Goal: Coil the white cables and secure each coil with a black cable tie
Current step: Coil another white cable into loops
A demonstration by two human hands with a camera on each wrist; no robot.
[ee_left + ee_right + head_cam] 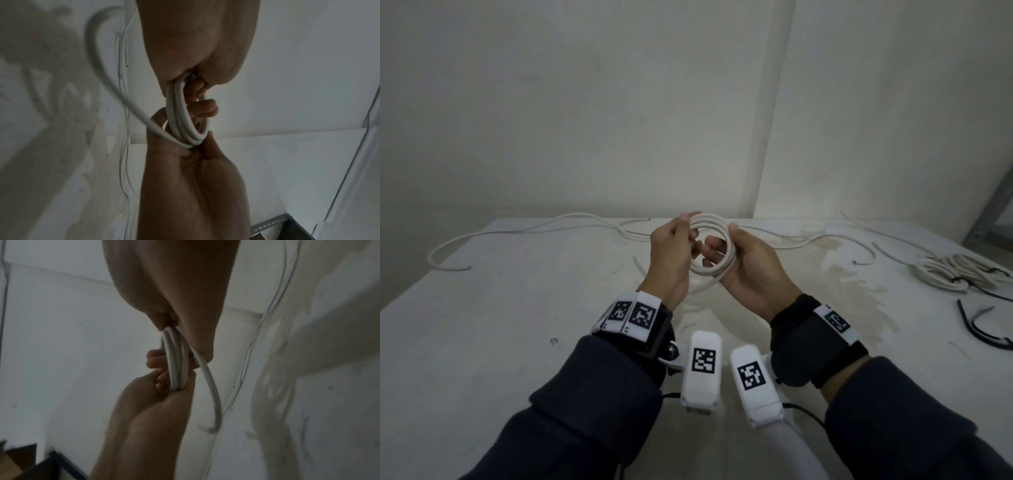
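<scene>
Above the middle of the table I hold a small coil of white cable [714, 228] upright between both hands. My left hand [683, 233] pinches the coil's left side, thumb and fingers curled round the strands. My right hand [722, 248] grips the right and lower side, fingers through the loop. In the left wrist view the coil [185, 120] runs from my left hand [195, 53] down to my right hand [193, 175]. A loose tail [212, 395] hangs from the coil [176, 363] towards the table. Black cable ties [977, 329] lie at the right edge.
Uncoiled white cables trail across the back of the white table [493, 342], one at the left [500, 233] and one at the right [811, 240]. A heap of coiled cables [945, 270] sits at the far right. A wall stands close behind the table.
</scene>
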